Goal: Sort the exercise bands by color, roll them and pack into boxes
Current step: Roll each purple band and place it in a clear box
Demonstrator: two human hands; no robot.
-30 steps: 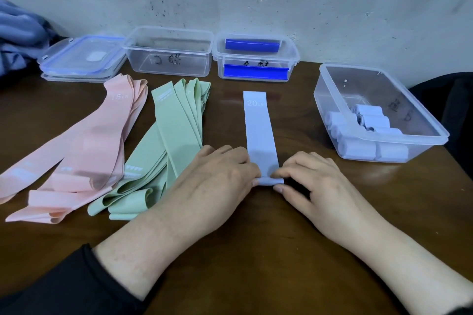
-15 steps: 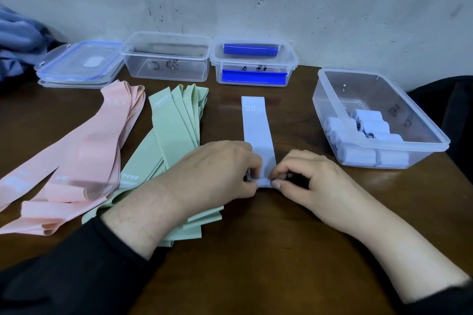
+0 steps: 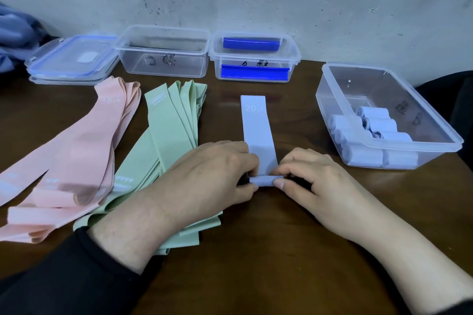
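A pale lavender band (image 3: 257, 125) lies flat on the brown table, its far end printed "20". Its near end is curled into a small roll (image 3: 263, 181). My left hand (image 3: 204, 176) pinches the roll's left side and my right hand (image 3: 314, 181) pinches its right side. A pile of green bands (image 3: 166, 130) lies partly under my left wrist. Pink bands (image 3: 76, 151) are spread further left. At the right stands a clear box (image 3: 332, 100) that holds several rolled lavender bands (image 3: 363, 153).
Along the wall stand an empty clear box (image 3: 163, 54), a clear box with blue clips (image 3: 253, 59) and stacked lids (image 3: 69, 61). Blue cloth (image 3: 15, 33) lies at the far left. A dark object (image 3: 458, 100) sits beyond the right box.
My fingers have curled over the band's near end, turning the flat fold into a small roll. My left arm has slid over the green bands.
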